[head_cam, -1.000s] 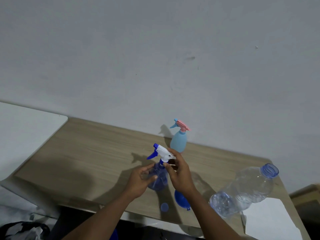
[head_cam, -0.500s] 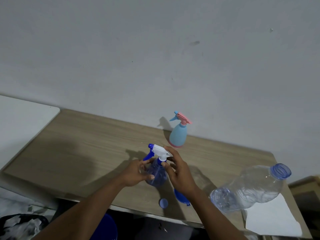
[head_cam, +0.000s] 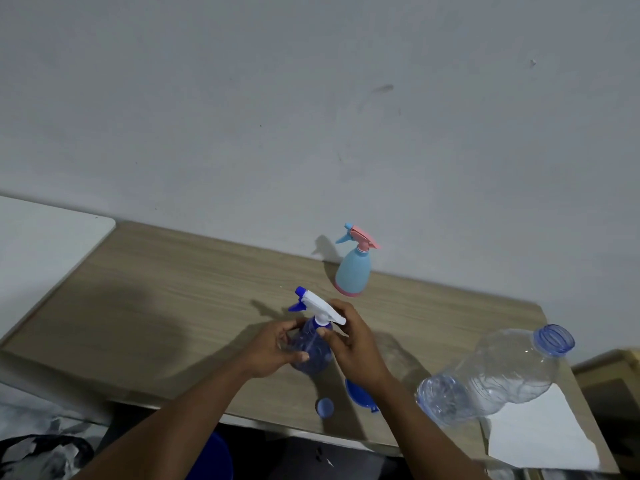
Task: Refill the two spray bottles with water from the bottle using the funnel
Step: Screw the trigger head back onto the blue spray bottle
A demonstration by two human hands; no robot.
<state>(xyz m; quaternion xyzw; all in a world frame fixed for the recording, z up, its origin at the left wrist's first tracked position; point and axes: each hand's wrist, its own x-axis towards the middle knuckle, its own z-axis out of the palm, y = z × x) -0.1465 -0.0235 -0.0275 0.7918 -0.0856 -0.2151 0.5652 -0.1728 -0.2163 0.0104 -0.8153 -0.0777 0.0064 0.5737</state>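
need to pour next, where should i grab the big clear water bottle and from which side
Grip the water bottle around its ribbed middle, coming from its near side with the right hand. It is wide, so a full wrap suits it. Its neck looks open, the loose cap lying nearby, so keep it upright.

Both bare forearms reach forward from the lower edge and converge. The left hand (head_cam: 275, 351) is cupped, fingers curled and thumb pointing right. The right hand (head_cam: 353, 344) sits just beside it, fingers bent upward, thumb tip extended toward the left hand.
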